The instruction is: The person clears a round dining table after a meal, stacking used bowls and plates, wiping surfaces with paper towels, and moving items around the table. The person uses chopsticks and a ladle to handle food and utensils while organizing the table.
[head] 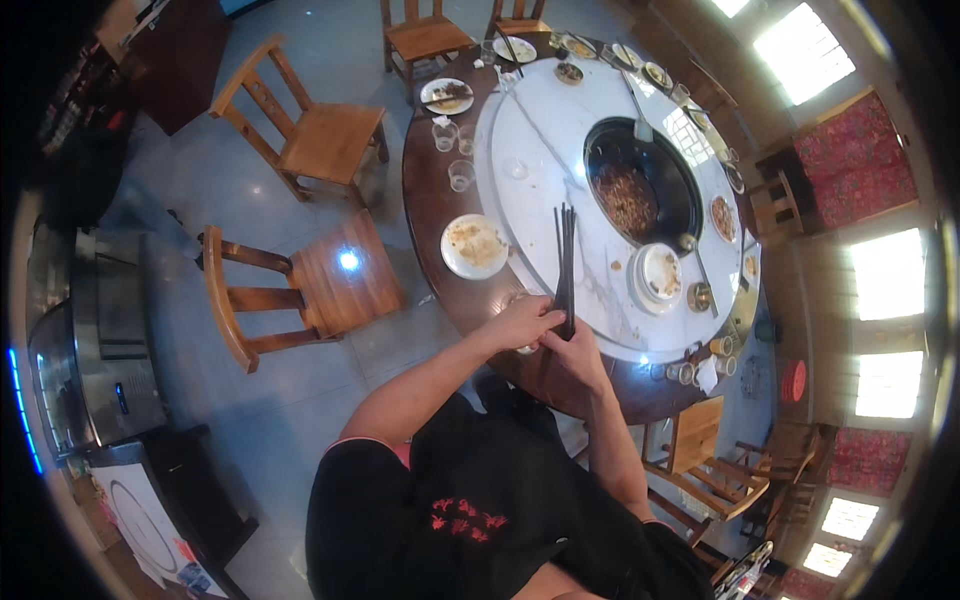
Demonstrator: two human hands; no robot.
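Both hands meet over the near edge of a round dining table (525, 379), around a bundle of dark chopsticks (566, 259) that points away from me. My right hand (577, 352) grips the lower ends of the bundle. My left hand (529, 322) touches the bundle from the left, its fingers overlapping my right hand; whether it grips the sticks is hard to tell. Partly hidden beneath my left hand is a glass or small dish. A used white plate (475, 247) lies beyond it to the left. Stacked white dishes (657, 276) with food scraps stand right of the chopsticks, on the marble-patterned centre (555, 150).
A large dark pot (641, 180) holding food is set in the table's centre, with a ladle (697, 259) at its rim. Used plates (447, 97), plastic cups (461, 175) and glasses (681, 373) line the border. Wooden chairs (330, 142) surround the table, one (349, 274) close on the left.
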